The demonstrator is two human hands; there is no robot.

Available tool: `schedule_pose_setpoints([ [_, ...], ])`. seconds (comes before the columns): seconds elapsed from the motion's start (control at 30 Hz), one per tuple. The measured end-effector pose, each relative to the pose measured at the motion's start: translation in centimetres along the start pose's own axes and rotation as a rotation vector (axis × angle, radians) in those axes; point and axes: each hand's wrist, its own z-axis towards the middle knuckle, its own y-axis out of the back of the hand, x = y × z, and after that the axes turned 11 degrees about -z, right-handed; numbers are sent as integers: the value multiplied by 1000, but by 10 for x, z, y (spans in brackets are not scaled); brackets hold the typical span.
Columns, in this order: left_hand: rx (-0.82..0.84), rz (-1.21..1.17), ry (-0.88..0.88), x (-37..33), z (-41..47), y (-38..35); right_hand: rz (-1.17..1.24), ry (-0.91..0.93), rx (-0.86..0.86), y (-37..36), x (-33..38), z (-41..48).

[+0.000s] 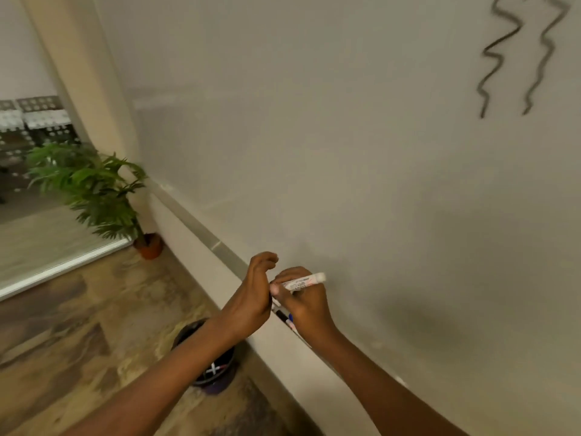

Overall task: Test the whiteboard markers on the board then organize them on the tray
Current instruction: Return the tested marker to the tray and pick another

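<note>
White marker [303, 282] gripped in right hand [306, 305], left hand [251, 297] curled beside.

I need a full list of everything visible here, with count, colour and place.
whiteboard: one, white, right side
squiggly lines: two, black, whiteboard's top right
tray: one, grey, along whiteboard's lower edge
markers on the tray: at least two, black and blue, below the hands
potted plant: one, green, orange pot, floor left
bin: one, dark, floor, under left forearm
marker: one, white barrel, in right hand
right hand: one, fingers round the marker
left hand: one, fingers curled, beside the marker's end; grip unclear
</note>
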Motion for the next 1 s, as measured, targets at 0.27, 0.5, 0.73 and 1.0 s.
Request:
schedule_pose_setpoints([
  [0.27,209,340,266,91,-67,61,-356,-80,155,-73,-75,12],
  [0.5,413,508,413,183,-80,90,-910,90,346,-135,-132,57],
  [0.73,643,612,493,281,-75,116,-1105,72,389,-192,-185,109],
  [1.0,815,649,601,382,-78,127,-1252,-140,551,-253,-222,163],
])
